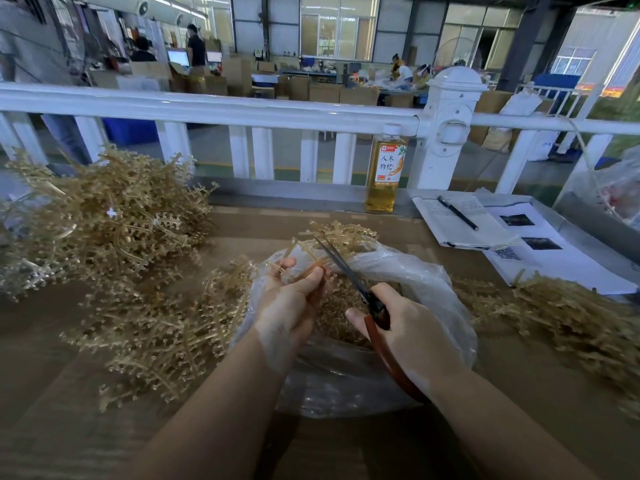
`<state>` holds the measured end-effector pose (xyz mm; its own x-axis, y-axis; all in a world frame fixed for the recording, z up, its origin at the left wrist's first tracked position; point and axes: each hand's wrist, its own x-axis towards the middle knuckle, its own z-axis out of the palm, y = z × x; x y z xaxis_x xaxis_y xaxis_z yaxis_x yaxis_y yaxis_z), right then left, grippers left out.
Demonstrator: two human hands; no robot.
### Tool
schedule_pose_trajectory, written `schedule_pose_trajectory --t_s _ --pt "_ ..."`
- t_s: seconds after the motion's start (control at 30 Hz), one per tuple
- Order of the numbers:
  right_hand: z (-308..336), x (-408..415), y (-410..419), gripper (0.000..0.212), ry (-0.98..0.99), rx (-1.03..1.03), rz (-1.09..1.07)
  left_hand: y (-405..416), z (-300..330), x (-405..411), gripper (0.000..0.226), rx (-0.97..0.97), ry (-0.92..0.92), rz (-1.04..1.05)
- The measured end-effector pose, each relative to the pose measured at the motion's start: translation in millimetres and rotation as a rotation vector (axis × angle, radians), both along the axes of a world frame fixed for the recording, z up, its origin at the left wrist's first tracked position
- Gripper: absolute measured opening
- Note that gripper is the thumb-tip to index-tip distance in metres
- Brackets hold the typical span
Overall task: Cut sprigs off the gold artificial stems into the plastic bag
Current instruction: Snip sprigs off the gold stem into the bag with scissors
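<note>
1. Our left hand [294, 299] pinches a gold plastic artificial stem [332, 237] over the open mouth of the clear, crinkled plastic bag [426, 271] on the brown worktop [52, 393].
2. Our right hand [415, 327] grips the red-handled scissors [349, 271], whose dark blades reach up against the stem just beyond the left fingers — whether they are closed on a sprig we cannot tell.
3. Done so far, we judge: a layer of cut gold sprigs [337, 306] already lies inside the bag.
4. Left to do: a tall heap of uncut gold stems [104, 216] sits at far left, with more spread beside the bag — the job looks well short of finished.
5. A further gold pile [571, 317] lies at right; cut or uncut, we cannot tell.
</note>
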<state>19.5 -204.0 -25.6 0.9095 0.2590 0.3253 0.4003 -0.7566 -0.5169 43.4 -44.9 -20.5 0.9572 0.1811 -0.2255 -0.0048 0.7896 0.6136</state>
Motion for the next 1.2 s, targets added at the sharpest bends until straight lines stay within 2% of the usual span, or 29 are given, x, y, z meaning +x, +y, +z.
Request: schedule_pose_trajectory --t_s 0.13,0.27,0.43,0.53,0.73,0.93,1.13,1.2 --pt "1 -1 1 0.027 0.013 -0.011 0.000 0 1 -1 0.029 0.041 -0.022 0.015" --pt "2 -3 2 0.027 0.010 -0.021 0.001 1 1 -1 0.015 0.094 -0.059 -0.054" --pt "3 -5 3 0.027 0.008 -0.041 -0.008 3 -3 -1 0.011 0.217 -0.011 -0.091" --pt "4 -7 4 0.026 -0.006 -0.073 -0.017 3 -1 -2 0.013 0.166 -0.029 -0.151" --pt "2 -9 4 0.026 -0.033 -0.070 -0.008 4 1 -5 0.031 0.098 0.002 -0.204" --pt "8 -2 -3 0.027 0.002 0.103 -0.055 1 6 -4 0.019 -0.009 -0.011 -0.233" --pt "13 -5 -4 0.022 -0.048 0.114 -0.099 0 4 -2 0.012 0.128 0.002 -0.224" --pt "12 -7 -3 0.024 -0.061 0.088 -0.107 1 3 -1 0.011 0.109 0.007 -0.194"
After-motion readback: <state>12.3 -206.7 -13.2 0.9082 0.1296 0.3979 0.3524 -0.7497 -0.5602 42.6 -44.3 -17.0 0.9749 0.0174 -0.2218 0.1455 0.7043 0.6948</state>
